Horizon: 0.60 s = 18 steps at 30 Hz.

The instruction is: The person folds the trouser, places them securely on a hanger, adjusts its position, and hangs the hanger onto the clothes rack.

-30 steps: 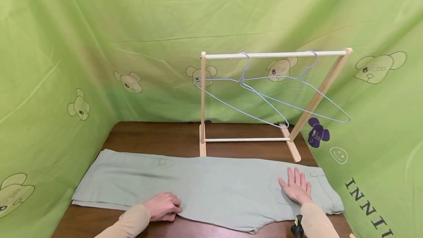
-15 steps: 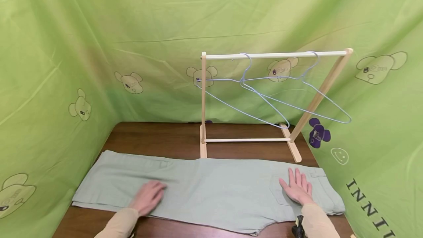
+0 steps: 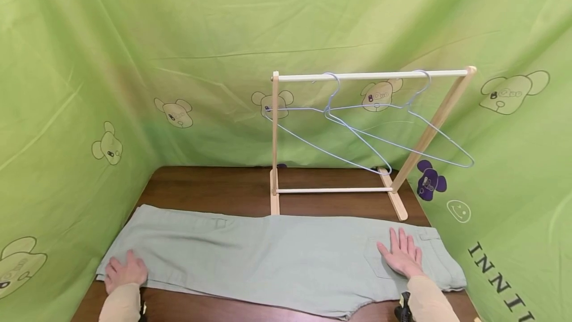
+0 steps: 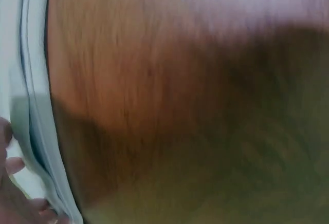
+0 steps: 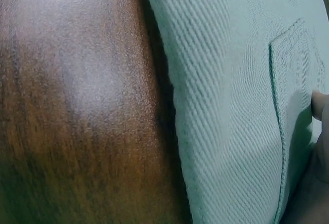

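A pair of pale grey-green trousers (image 3: 286, 257) lies folded lengthwise across the front of the table, hem end at the left and waistband at the right. My left hand (image 3: 126, 273) rests on the near corner of the hem end, fingers spread a little. In the left wrist view, its fingertips (image 4: 15, 165) lie by the layered edges of the cloth. Flat on the seat, over the back pocket (image 3: 375, 257), my right hand (image 3: 402, 255) presses with fingers extended. The right wrist view shows the pocket stitching and only part of that hand's thumb.
Behind the trousers stands a wooden clothes rack (image 3: 274, 133) with a white top rail. Two lilac wire hangers, a left one (image 3: 328, 153) and a right one (image 3: 447, 135), hang from it. Green printed cloth (image 3: 214, 29) walls in the dark wooden table (image 3: 210, 183) at the back and sides.
My left hand has left the near edge around the middle of the trousers and moved left across the leg to the hem corner. The right hand has stayed in place on the seat.
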{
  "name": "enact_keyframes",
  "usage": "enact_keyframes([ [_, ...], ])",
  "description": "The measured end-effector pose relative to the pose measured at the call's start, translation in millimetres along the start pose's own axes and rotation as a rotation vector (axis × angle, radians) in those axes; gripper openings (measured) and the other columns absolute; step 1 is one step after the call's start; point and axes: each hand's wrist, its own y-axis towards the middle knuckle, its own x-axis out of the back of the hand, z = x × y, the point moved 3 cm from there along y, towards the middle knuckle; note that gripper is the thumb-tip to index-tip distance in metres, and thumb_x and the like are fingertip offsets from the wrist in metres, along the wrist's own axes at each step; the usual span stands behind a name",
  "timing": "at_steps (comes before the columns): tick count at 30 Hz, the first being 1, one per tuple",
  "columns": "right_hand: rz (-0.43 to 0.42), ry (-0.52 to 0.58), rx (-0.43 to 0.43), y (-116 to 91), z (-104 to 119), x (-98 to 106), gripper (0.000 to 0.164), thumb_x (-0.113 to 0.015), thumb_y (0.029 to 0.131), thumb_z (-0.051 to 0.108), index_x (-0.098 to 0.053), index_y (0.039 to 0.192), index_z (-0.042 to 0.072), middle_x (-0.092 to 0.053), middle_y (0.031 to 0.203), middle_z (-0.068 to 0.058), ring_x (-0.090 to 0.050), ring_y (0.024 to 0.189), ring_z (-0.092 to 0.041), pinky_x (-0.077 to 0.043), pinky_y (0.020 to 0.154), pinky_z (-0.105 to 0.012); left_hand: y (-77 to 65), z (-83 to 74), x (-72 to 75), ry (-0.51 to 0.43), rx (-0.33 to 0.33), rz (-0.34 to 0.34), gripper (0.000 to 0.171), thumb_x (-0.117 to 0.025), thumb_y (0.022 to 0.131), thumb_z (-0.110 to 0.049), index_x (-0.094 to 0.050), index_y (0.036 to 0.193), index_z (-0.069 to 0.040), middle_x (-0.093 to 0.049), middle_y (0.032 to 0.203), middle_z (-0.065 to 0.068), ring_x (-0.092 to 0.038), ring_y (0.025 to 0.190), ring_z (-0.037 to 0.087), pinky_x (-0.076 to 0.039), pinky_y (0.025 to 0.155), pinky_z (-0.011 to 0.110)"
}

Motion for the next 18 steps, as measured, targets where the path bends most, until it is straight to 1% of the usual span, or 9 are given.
enact_keyframes([
  [4,-0.006,0.024,0.011,-3.7,3.6,1.6,0.102,-0.035,0.096,0.071,0.000,0.159,-0.001,0.018,0.163,-0.030,0.019,0.147,-0.058,0.019,0.112,-0.074,-1.5,6.6,9.5,-0.051,0.104,-0.032,0.052,-0.020,0.100,-0.021,-0.015,0.144,0.008,0.007,0.145,0.055,0.003,0.137,0.068,-0.015,0.105,0.076],
  [6,-0.008,0.024,0.012,-5.6,6.5,2.1,0.102,-0.035,0.096,0.071,0.001,0.159,-0.001,0.018,0.163,-0.030,0.020,0.147,-0.058,0.020,0.112,-0.073,-2.5,8.7,14.6,-0.078,0.145,-0.050,0.054,-0.024,0.097,-0.019,-0.013,0.140,0.013,0.007,0.143,0.058,0.004,0.135,0.073,-0.017,0.106,0.078],
  [8,-0.009,0.012,0.010,-7.1,8.7,2.2,0.100,-0.033,0.097,0.070,0.001,0.158,-0.002,0.018,0.162,-0.031,0.019,0.147,-0.058,0.019,0.112,-0.073,-3.3,10.1,19.5,-0.083,0.166,-0.056,0.056,-0.028,0.094,-0.016,-0.013,0.137,0.018,0.002,0.140,0.061,0.000,0.132,0.077,-0.022,0.105,0.080],
  [9,-0.007,0.018,0.011,-8.1,10.2,3.0,0.100,-0.034,0.098,0.069,0.001,0.158,-0.002,0.018,0.162,-0.031,0.020,0.146,-0.058,0.020,0.112,-0.073,-3.8,10.7,21.9,-0.088,0.175,-0.065,0.056,-0.030,0.093,-0.015,-0.014,0.135,0.019,0.000,0.139,0.061,-0.003,0.131,0.078,-0.025,0.104,0.080],
  [11,-0.005,0.023,0.009,-9.1,12.9,4.5,0.099,-0.035,0.098,0.067,0.001,0.157,-0.004,0.018,0.162,-0.032,0.020,0.146,-0.059,0.021,0.111,-0.073,-4.6,11.7,26.8,-0.097,0.181,-0.087,0.055,-0.035,0.092,-0.012,-0.017,0.132,0.021,-0.008,0.136,0.062,-0.011,0.128,0.079,-0.034,0.099,0.080],
  [14,-0.021,0.039,0.011,-9.9,13.6,5.6,0.098,-0.036,0.098,0.066,-0.001,0.158,-0.003,0.017,0.162,-0.031,0.018,0.147,-0.058,0.020,0.113,-0.073,-5.8,13.4,33.6,-0.147,0.199,-0.124,0.052,-0.041,0.090,-0.009,-0.024,0.133,0.016,-0.019,0.133,0.058,-0.025,0.123,0.076,-0.040,0.092,0.077],
  [16,-0.013,0.062,0.019,-9.8,12.8,5.4,0.099,-0.038,0.097,0.067,0.000,0.159,-0.001,0.018,0.162,-0.031,0.020,0.147,-0.057,0.021,0.112,-0.073,-6.7,15.3,36.9,-0.193,0.213,-0.133,0.053,-0.043,0.088,-0.008,-0.026,0.135,0.011,-0.026,0.130,0.056,-0.032,0.120,0.074,-0.040,0.091,0.076],
  [18,-0.017,0.049,0.018,-8.0,8.9,4.4,0.100,-0.036,0.097,0.069,0.000,0.159,0.000,0.018,0.163,-0.030,0.019,0.147,-0.057,0.019,0.113,-0.073,-7.6,17.9,38.8,-0.238,0.225,-0.131,0.054,-0.044,0.088,-0.009,-0.027,0.138,0.006,-0.032,0.128,0.053,-0.036,0.118,0.072,-0.039,0.093,0.075],
])
